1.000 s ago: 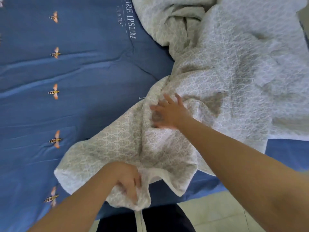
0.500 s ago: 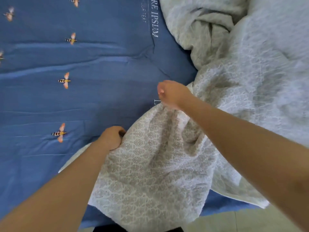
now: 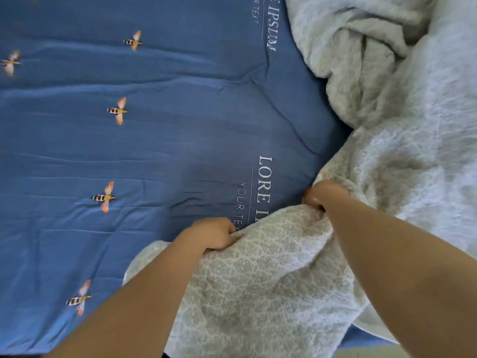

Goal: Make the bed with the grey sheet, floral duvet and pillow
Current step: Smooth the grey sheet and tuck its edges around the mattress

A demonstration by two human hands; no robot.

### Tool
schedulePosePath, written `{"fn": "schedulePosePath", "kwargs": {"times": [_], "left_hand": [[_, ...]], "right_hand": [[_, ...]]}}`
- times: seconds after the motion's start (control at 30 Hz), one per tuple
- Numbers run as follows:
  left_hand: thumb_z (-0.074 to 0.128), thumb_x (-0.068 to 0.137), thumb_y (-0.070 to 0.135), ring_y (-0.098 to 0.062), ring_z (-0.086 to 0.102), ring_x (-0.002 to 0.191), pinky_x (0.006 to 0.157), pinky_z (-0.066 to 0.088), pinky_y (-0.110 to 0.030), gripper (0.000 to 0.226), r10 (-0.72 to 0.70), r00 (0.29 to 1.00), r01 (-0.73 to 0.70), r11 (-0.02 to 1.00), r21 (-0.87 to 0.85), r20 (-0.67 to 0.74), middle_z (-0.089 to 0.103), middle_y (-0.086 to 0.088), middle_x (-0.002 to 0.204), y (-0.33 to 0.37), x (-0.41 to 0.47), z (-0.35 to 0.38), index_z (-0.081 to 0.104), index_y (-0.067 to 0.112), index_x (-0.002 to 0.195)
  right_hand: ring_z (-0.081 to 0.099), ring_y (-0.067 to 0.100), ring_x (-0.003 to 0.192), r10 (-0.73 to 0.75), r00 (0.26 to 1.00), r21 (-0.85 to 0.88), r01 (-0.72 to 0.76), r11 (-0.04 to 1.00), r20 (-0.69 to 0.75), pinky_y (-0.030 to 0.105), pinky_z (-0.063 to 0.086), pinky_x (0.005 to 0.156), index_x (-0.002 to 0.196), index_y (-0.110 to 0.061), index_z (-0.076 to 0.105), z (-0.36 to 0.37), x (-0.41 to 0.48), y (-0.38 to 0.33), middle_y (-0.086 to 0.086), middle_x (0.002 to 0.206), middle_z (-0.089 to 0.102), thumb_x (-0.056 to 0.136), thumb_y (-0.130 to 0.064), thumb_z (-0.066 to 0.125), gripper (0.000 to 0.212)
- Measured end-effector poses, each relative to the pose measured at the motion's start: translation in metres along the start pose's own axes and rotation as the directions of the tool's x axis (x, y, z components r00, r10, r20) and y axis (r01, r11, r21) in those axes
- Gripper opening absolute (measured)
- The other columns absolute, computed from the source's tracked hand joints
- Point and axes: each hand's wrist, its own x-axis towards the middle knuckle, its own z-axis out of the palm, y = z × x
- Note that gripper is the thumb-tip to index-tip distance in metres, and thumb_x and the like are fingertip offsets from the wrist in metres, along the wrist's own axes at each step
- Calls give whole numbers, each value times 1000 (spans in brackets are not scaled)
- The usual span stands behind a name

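- Two fists: our left hand (image 3: 210, 235) and right hand (image 3: 322, 193) each bunch the duvet (image 3: 271, 280) edge in curled fingers.
- It lies heaped on the blue sheet (image 3: 167, 125), right side.

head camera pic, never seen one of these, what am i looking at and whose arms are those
The camera sits on a person's head and looks down, so the two arms reaching in from the bottom are the wearer's own. No machine is involved. Below them is a bed covered by a blue sheet printed with bees and white lettering. A pale patterned duvet lies bunched on the right side. The left hand and the right hand each have their fingers closed on the duvet's edge. No pillow is in view.
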Motion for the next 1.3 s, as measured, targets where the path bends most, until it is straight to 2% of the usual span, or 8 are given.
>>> {"fn": "schedulePosePath", "kwargs": {"times": [0.13, 0.33, 0.63, 0.83, 0.93, 1.07, 1.17, 1.3], "left_hand": [[49, 91, 55, -20, 58, 97, 79, 44, -32, 30, 27, 989, -52, 984, -173, -145, 62, 3, 97, -3, -5, -16, 57, 27, 84], [51, 91, 37, -30, 55, 82, 71, 45, -42, 23, -175, 760, -124, 907, -403, -626, 55, -2, 78, -76, -50, -77, 49, 16, 81], [50, 94, 29, -35, 48, 74, 60, 36, -43, 20, -419, 182, -76, 896, -438, -889, 51, -11, 76, -225, -161, -178, 40, 14, 84], [54, 88, 38, -34, 51, 69, 64, 47, -50, 23, -483, -7, -22, 876, -483, -876, 52, -12, 79, -364, -237, -233, 44, 16, 89], [57, 79, 45, -40, 58, 69, 64, 52, -50, 27, -569, 96, 68, 822, -565, -816, 56, -16, 77, -464, -244, -239, 48, 19, 83], [65, 80, 14, -39, 59, 99, 83, 51, -46, 26, -641, 464, 371, 767, -523, -611, 61, -17, 113, -496, -233, -217, 59, 22, 104], [65, 81, 14, -40, 46, 120, 95, 46, -49, 55, -605, 507, 444, 794, -416, -614, 45, -18, 136, -471, -212, -208, 46, 14, 133], [69, 82, 14, -39, 37, 126, 100, 36, -51, 63, -357, 384, 273, 925, -265, -852, 38, -16, 138, -412, -179, -210, 40, 12, 137]], "right_hand": [[61, 35, 91, -61, 974, 251, 4, 968, 219, 35, 53, 76, 102, 3, 57, -20, -17, 4, 19, 94, 58, 100, -17, 40, 26], [59, 27, 104, -32, 986, 835, 157, 528, -165, 38, 51, 94, 128, 0, 51, -96, -43, -69, 9, 108, 58, 91, -18, 55, 41], [60, 26, 102, -397, 797, 866, 500, 10, -455, 39, 50, 89, 115, -1, 52, -200, -153, -236, 9, 101, 60, 74, -24, 76, 53], [61, 18, 101, -576, 614, 817, 547, -183, -540, 32, 49, 95, 88, -12, 60, -229, -243, -357, 2, 98, 66, 86, -6, 69, 11], [59, 20, 112, -681, 617, 884, 457, -96, -393, 28, 48, 97, 126, 4, 50, -217, -267, -411, 12, 131, 59, 90, -11, 65, 42], [62, 28, 109, -781, 625, 838, 428, 339, -3, 37, 49, 99, 123, 0, 55, -190, -257, -454, 14, 126, 62, 99, -15, 51, 29], [67, 27, 83, -534, 764, 489, 644, 589, -363, 38, 57, 80, 85, -7, 63, -194, -233, -457, 9, 86, 68, 93, -23, 56, 19], [51, 26, 112, -296, 545, 205, 679, 705, -784, 41, 47, 88, 118, -18, 54, -214, -188, -407, 5, 125, 52, 89, -30, 59, 32]]}}
